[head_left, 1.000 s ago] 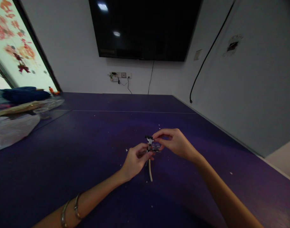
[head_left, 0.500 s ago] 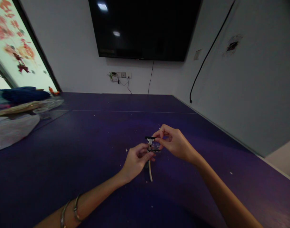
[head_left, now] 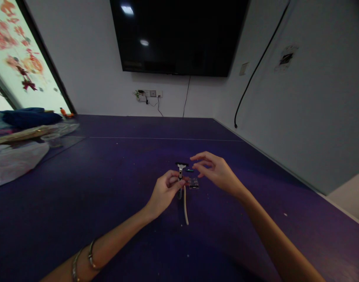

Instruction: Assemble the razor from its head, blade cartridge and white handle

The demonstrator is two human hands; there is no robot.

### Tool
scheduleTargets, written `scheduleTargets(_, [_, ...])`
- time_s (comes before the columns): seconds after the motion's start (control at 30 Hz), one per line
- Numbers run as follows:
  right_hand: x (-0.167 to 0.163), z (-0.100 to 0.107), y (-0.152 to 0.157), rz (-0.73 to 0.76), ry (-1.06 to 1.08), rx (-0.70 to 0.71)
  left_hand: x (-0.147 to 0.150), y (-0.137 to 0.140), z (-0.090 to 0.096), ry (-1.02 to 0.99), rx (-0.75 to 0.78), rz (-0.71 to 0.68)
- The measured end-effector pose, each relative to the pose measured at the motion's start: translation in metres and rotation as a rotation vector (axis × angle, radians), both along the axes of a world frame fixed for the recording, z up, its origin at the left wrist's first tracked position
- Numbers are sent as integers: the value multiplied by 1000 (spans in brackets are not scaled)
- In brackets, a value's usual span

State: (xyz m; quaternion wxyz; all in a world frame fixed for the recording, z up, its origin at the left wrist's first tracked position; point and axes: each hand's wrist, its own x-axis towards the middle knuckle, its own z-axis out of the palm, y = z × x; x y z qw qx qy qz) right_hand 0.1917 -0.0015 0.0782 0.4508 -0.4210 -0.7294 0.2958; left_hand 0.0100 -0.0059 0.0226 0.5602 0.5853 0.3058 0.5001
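A razor with a silver neck and a dark crosswise head stands upright in my left hand, pinched between thumb and fingers. Off to its right, my right hand hovers with bent fingers spread apart and nothing in them. A small dark bluish piece shows between the razor head and my right fingertips. Just beyond my left fingertips is a small clear plastic case. Below my left hand, a thin cream-coloured stick lies on the purple surface; its upper end is hidden.
Plastic bags and folded dark blue cloth are heaped at the left. At the back, a television hangs above wall sockets. A black cable runs down the right wall. White specks dot the purple surface.
My right hand has let go of the razor and drawn slightly right, its fingers opening. My left hand has shifted a little left with the razor. The clear case and bluish piece show more plainly.
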Motion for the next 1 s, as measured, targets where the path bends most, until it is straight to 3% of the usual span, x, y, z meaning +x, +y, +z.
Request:
scheduleTargets(0.17, [-2, -12, 5, 37, -129, -170, -4, 10, 0, 17, 48, 140])
scheduleTargets(0.27, [-13, -22, 2, 114, -247, -226, -6, 13, -2, 4, 52, 147])
scheduleTargets(0.47, [-39, -43, -1, 204, -310, -44, -6, 12, -3, -71, -74, 8])
scheduleTargets(0.6, [-43, -53, 3, 125, -299, -64, -7, 16, 1, -59, -143, -32])
scheduleTargets(0.8, [-46, -63, 5, -147, -555, -112, -35, 46, 10, -20, -251, 252])
scheduleTargets(1.0, [-59, -80, 5, -260, -804, -225, -59, 63, 19, -68, -217, 286])
